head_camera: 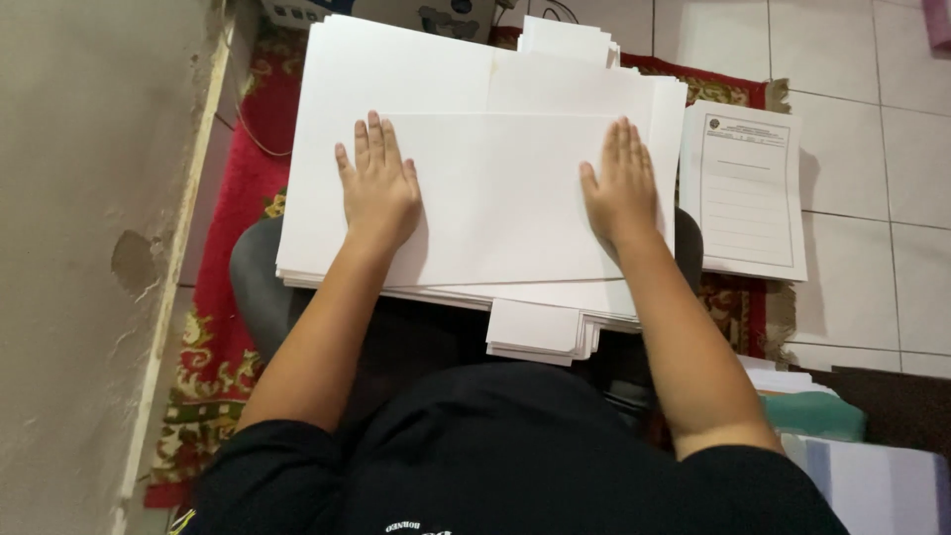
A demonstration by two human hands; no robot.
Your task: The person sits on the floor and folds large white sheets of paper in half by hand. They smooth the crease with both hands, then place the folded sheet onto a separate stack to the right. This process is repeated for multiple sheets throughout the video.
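Hands flat, fingers spread, gripping nothing: left hand (pixel 379 188) and right hand (pixel 622 183) pressed on folded white sheet (pixel 500 198), its top edge already doubled over. Sheet lay atop paper stack (pixel 416 69) on lap. Small paper pile (pixel 540 332) nearer body; printed form (pixel 745 188) on floor tiles (pixel 882 198), right.

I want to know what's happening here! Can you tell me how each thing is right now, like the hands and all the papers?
Left hand: flat, palm down on the top sheet.
Right hand: flat, palm down on the same sheet.
Top sheet: blank, lying flat under both hands.
Paper stack: piled loosely, edges uneven.
Small paper stack: sticking out under the big one.
Printed form: face up on the floor, untouched.
Red rug: spread flat.
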